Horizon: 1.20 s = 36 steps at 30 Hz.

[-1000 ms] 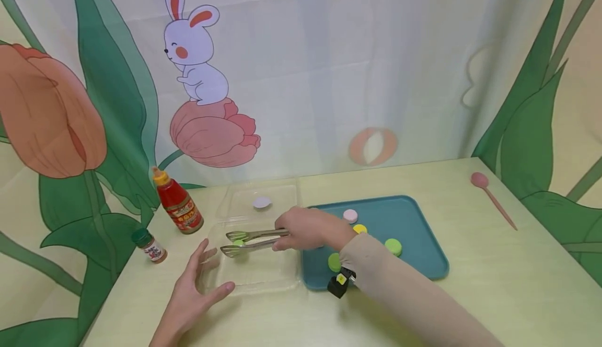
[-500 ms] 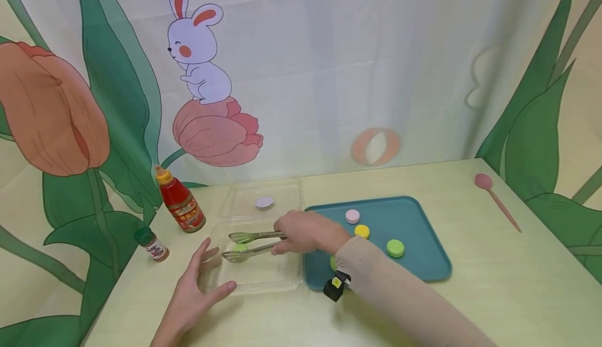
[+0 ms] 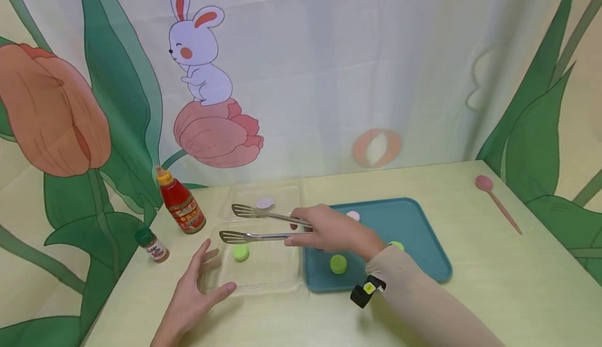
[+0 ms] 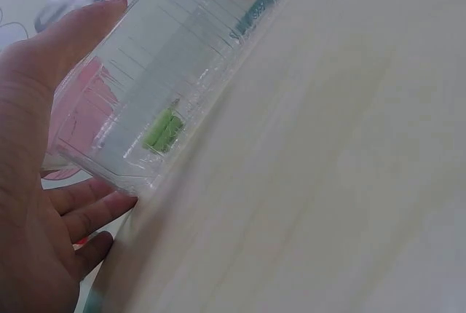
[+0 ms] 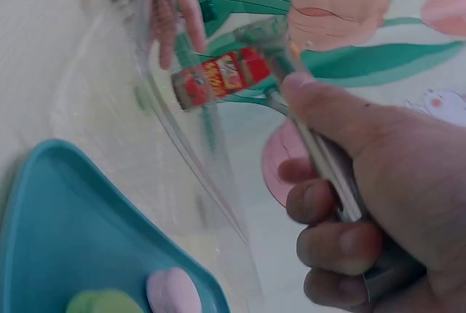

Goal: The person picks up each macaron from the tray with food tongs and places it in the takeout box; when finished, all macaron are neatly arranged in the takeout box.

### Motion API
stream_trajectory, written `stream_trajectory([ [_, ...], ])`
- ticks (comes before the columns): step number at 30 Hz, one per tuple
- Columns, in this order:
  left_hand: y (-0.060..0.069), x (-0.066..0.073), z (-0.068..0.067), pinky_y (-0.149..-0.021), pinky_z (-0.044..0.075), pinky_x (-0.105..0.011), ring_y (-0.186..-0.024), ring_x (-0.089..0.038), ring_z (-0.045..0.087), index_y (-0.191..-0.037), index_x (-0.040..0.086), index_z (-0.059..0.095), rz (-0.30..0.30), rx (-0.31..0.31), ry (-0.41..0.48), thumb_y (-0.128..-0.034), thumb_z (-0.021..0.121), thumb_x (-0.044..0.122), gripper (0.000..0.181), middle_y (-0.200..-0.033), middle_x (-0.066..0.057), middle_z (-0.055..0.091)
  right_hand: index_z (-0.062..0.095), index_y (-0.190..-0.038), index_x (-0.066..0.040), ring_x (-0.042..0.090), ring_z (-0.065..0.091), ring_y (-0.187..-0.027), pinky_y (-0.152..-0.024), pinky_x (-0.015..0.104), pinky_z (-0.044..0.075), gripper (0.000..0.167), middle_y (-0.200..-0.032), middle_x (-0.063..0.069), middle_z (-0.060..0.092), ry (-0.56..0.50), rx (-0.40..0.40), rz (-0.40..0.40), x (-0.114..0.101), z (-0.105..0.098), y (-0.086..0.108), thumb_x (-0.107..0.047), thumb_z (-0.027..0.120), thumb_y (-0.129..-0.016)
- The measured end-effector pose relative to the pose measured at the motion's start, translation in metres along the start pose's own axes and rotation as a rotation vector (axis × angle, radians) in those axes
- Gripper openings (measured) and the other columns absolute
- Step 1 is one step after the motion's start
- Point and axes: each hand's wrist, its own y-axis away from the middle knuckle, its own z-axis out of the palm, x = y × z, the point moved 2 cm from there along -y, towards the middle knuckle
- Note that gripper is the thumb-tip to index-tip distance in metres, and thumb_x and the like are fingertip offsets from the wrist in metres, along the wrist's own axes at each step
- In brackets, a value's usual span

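My right hand (image 3: 329, 228) grips metal tongs (image 3: 263, 236), whose slotted tips stand apart above the clear plastic box (image 3: 273, 279). Nothing sits between the tips. A green macaron (image 3: 241, 253) lies in the box towards its left side; through the wall it also shows in the left wrist view. At the box's left end is my left hand (image 3: 190, 295), thumb and fingers spread around the near left corner. In the right wrist view, fingers curl round the tongs' handle (image 5: 331, 175).
Right of the box lies a teal tray (image 3: 414, 227) with a green macaron (image 3: 338, 264), a pink macaron (image 3: 354, 216) and another green one partly behind the sleeve. A red sauce bottle (image 3: 181, 203) and a spice jar (image 3: 152, 245) stand left. A pink spoon (image 3: 496, 200) lies far right.
The tongs have parted from around the green macaron and risen, leaving it in the box. My right hand has moved up and slightly right. The left hand has stayed put.
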Motion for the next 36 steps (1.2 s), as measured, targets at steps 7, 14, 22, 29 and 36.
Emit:
stream_trajectory([
  [7, -0.002, 0.0, 0.001, -0.13, 0.022, -0.078, -0.162, -0.043, 0.04, -0.181, 0.027, 0.007, -0.017, -0.006, -0.005, -0.0896, 0.093, 0.054, 0.128, -0.177, -0.014, 0.042, 0.072, -0.128, -0.025, 0.008, 0.038, -0.056, -0.058, 0.028, 0.037, 0.039, -0.064, -0.008, 0.043, -0.073, 0.19, -0.033, 0.016, -0.023, 0.027, -0.049, 0.083, -0.1],
  [14, -0.001, 0.0, 0.004, -0.129, 0.024, -0.078, -0.163, -0.043, 0.04, -0.181, 0.027, 0.008, -0.026, -0.013, -0.011, -0.089, 0.093, 0.054, 0.128, -0.176, -0.013, 0.043, 0.074, -0.123, -0.024, 0.009, 0.041, -0.054, -0.055, 0.028, 0.038, 0.037, -0.065, -0.008, 0.044, -0.035, 0.317, 0.025, 0.035, -0.052, 0.067, -0.048, 0.087, -0.098],
  [22, -0.001, 0.0, 0.001, -0.129, 0.024, -0.077, -0.163, -0.043, 0.039, -0.181, 0.028, 0.006, -0.021, -0.007, -0.02, -0.0898, 0.092, 0.055, 0.128, -0.177, -0.014, 0.042, 0.074, -0.123, -0.024, 0.014, 0.046, -0.061, -0.057, 0.03, 0.039, 0.04, -0.069, -0.004, 0.046, 0.041, 0.407, 0.14, 0.058, -0.077, 0.112, -0.052, 0.086, -0.097],
  [29, -0.002, 0.0, 0.004, -0.129, 0.022, -0.079, -0.163, -0.044, 0.039, -0.181, 0.029, 0.006, -0.019, -0.006, -0.012, -0.0895, 0.092, 0.056, 0.128, -0.177, -0.013, 0.041, 0.074, -0.125, -0.022, 0.011, 0.045, -0.06, -0.054, 0.029, 0.041, 0.037, -0.07, -0.006, 0.047, 0.088, 0.439, 0.184, 0.08, -0.084, 0.153, -0.048, 0.083, -0.101],
  [36, -0.001, -0.002, 0.002, -0.13, 0.02, -0.079, -0.163, -0.043, 0.04, -0.181, 0.03, 0.006, -0.006, -0.006, 0.005, -0.0889, 0.093, 0.054, 0.129, -0.176, -0.013, 0.043, 0.074, -0.12, -0.024, 0.007, 0.041, -0.058, -0.052, 0.028, 0.037, 0.026, -0.068, -0.008, 0.044, 0.098, 0.452, 0.207, 0.104, -0.079, 0.195, -0.04, 0.084, -0.102],
])
